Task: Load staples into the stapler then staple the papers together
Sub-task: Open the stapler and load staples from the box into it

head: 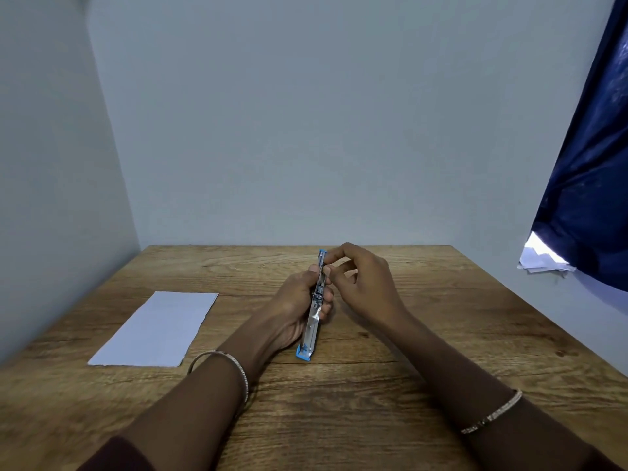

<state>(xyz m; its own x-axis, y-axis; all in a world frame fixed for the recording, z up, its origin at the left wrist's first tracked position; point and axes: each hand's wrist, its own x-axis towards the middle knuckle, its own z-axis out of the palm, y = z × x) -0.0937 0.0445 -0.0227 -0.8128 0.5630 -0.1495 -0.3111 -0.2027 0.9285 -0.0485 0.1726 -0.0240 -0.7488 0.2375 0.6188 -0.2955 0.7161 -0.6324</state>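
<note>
A blue stapler (314, 311) is gripped by left hand (294, 302) and pinched by right hand (367, 283). White papers (156, 329) are laid near table (373, 402) left edge.

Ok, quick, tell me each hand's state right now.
Left hand: grips the stapler around its middle.
Right hand: thumb and fingertips pinch at the stapler's upper part; whether they hold staples cannot be told.
</note>
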